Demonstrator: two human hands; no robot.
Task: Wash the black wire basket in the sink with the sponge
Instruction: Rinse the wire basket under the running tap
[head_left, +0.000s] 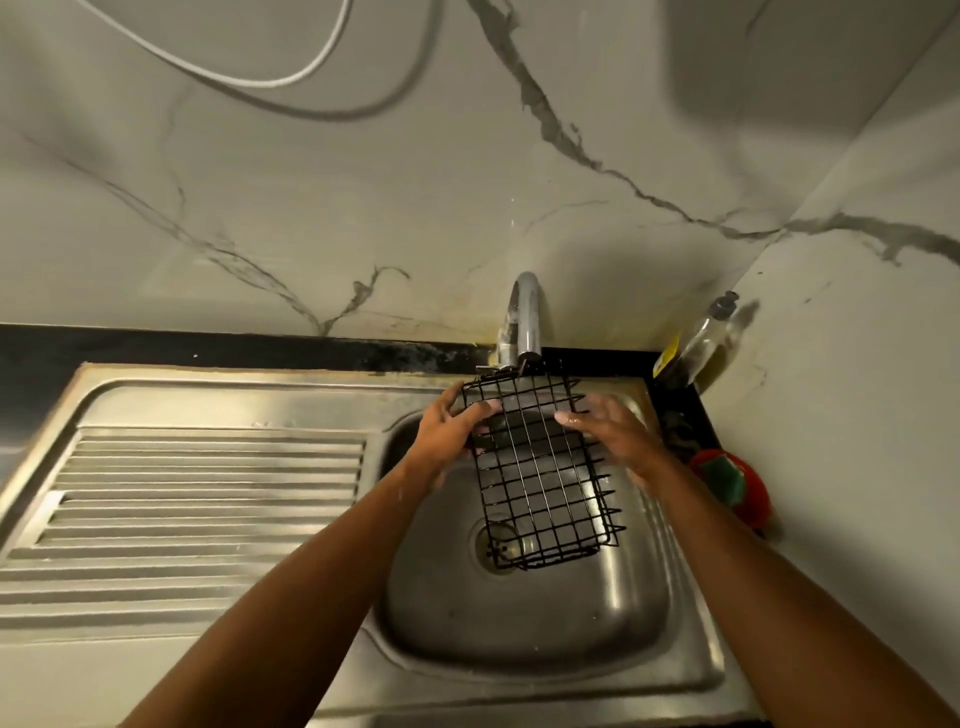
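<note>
The black wire basket (545, 483) hangs tilted over the steel sink bowl (524, 618), its upper end under the faucet spout. My left hand (452, 426) grips the basket's upper left edge, fingers curled around the wires. My right hand (608, 431) presses flat against the upper right side, fingers stretched out and wet. The green sponge (724, 475) lies in a red holder (748, 499) on the counter to the right of the sink, in neither hand.
A chrome faucet (524, 322) rises behind the bowl. A dish soap bottle (701, 343) stands in the back right corner. The ribbed steel drainboard (208, 499) stretches to the left. The drain (498, 540) lies beneath the basket. Marble walls close the back and right.
</note>
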